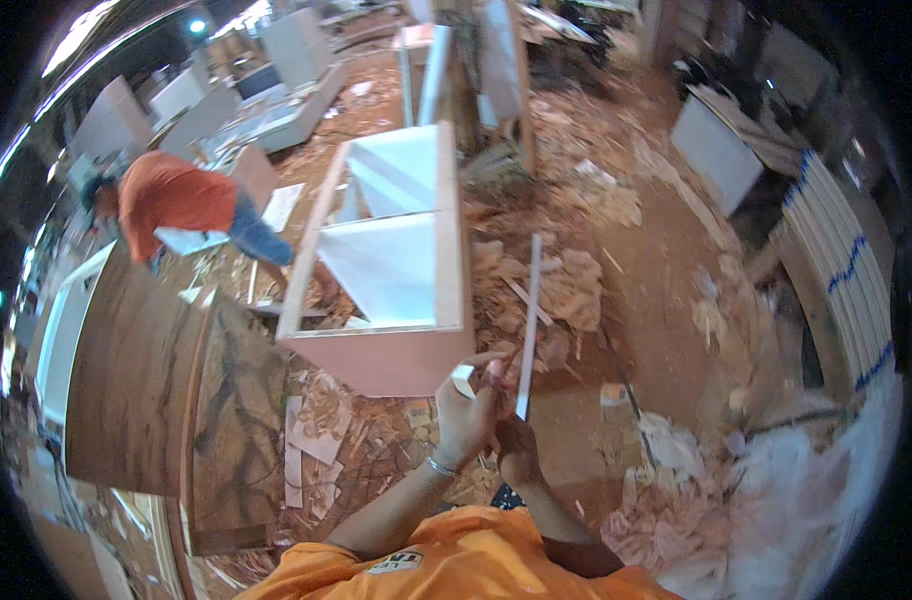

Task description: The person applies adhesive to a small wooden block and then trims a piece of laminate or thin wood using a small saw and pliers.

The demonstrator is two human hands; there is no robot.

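Observation:
My left hand is closed, with a short pale folded-looking piece between thumb and fingers; its exact kind is unclear. Pressed close beside it, my right hand is curled at the near end of a long, thin white strip. That strip stretches away from me past the right side of a cabinet carcass. The carcass is open on top, with white inner panels and a pinkish near face. Where the two hands meet, the fingers partly hide each other.
A person in an orange shirt bends over at the left. Nearer are dark wood-grained panels. At the right lean stacked boards with blue edge marks, and crumpled plastic sheeting lies below. Scraps and torn paper litter the brown floor.

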